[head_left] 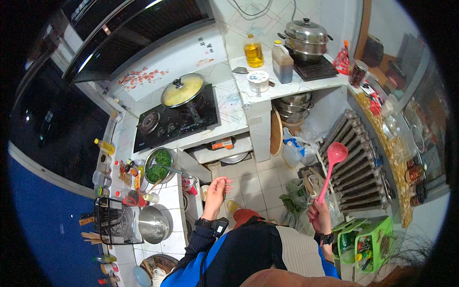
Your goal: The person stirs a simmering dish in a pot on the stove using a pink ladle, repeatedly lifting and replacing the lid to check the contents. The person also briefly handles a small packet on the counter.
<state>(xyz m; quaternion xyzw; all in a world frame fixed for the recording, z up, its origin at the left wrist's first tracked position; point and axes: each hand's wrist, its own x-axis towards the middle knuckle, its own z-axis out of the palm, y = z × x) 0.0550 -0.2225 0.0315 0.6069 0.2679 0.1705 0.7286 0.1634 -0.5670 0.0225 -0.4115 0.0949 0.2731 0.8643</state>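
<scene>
A white-tiled desk [232,103] wraps the far and left sides of a tiled kitchen, facing a ribbed metal radiator [354,167] along the right. Set into the desk, a black cooktop [177,125] carries a pan under a see-through lid [183,91], its contents yellowish. A lidded steel steamer [306,38] stands at far right, while on the left a metal bowl of chopped greens [159,167] sits just beyond a plain steel bowl [152,225]. At centre right, a pink ladle [336,153] is raised in front of the radiator. Its long axis runs from the near end of the handle, gripped in the closed fingers of the right hand [320,215], away to the scoop, which points far and slightly right. The pan lies far and well to the left of that scoop, and the left hand [216,191] is the nearer of the two to it. That hand, well apart from the ladle and near the desk's left run, is loosely curled, its fingers parted from the palm with nothing visible in them.
</scene>
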